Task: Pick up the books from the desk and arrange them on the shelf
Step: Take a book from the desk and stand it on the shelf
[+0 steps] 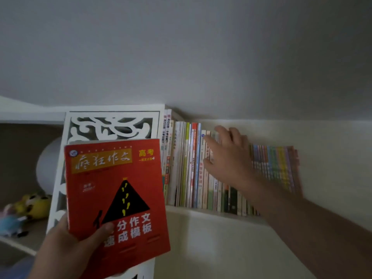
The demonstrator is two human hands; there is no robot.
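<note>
My left hand (68,244) grips a red book (116,190) with yellow and white lettering and a black triangle, held upright in front of the shelf's carved white side panel. A row of upright books (187,166) stands on the white shelf (201,213). My right hand (227,158) reaches into that row with spread, straight fingers, touching the spines and tops of the middle books. More thin pastel-spined books (275,164) stand to the right of that hand.
A carved white panel (112,125) borders the book row on the left. Left of it, a lower compartment holds a white round lamp (48,166) and soft toys (30,208). A plain grey wall rises above the shelf.
</note>
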